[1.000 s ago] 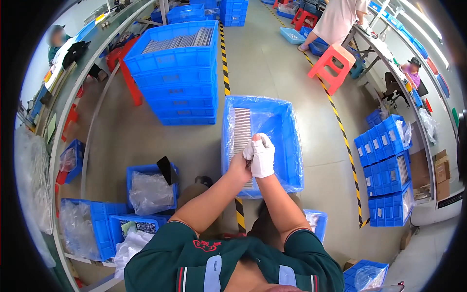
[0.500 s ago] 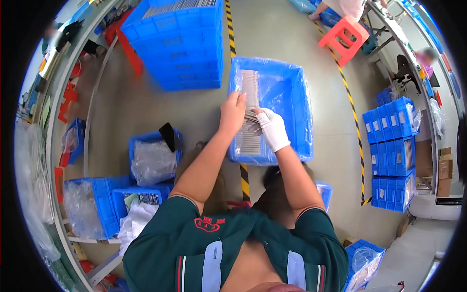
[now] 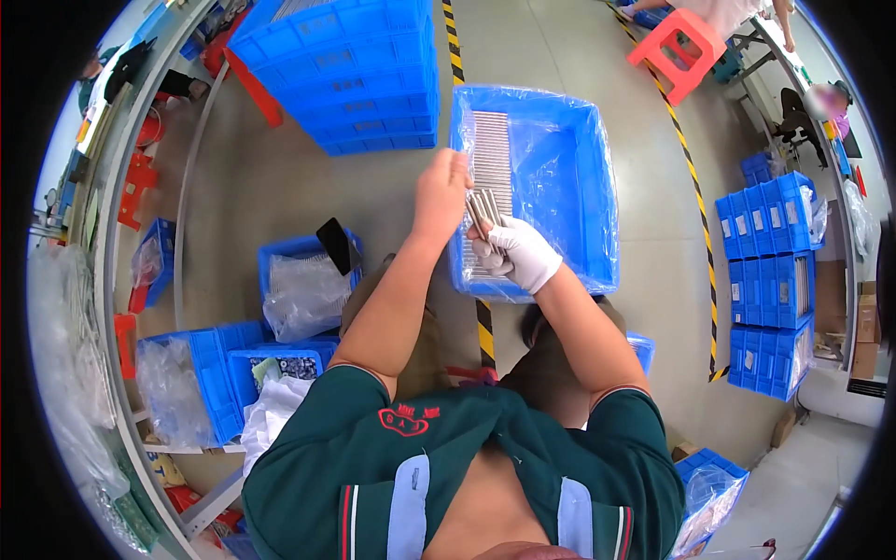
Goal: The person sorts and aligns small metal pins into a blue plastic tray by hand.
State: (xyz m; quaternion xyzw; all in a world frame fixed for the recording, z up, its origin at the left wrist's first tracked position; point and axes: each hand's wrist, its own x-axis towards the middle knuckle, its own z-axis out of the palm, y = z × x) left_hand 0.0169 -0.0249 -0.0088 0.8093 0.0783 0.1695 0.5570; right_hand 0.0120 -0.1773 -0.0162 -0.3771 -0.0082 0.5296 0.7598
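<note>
While a green shirt (image 3: 364,439) fills the near edge, the right hand (image 3: 525,257), in a white glove, is closed around a bundle (image 3: 484,213) of metal rods, over the nine o'clock side of a blue bin (image 3: 577,177). The bare left hand (image 3: 439,198) has its fingers curled just beside the bundle, at the bin's rim; whether it grips anything, I cannot tell. Along that same side of the bin runs a row (image 3: 492,145) of similar rods, and a clear liner (image 3: 541,154) shows inside.

Taking the bin as the dial's centre, a black phone (image 3: 338,245) rests between eight and nine o'clock, at the corner of a crate (image 3: 287,246). At eight, farther off, a tub (image 3: 241,375) holds small parts (image 3: 297,366). One stack (image 3: 350,89) of blue bins stands at ten o'clock, another stack (image 3: 767,285) at four. Between one and two comes a red stool (image 3: 679,47), with a co-worker (image 3: 723,13) in pale clothes beyond it.
</note>
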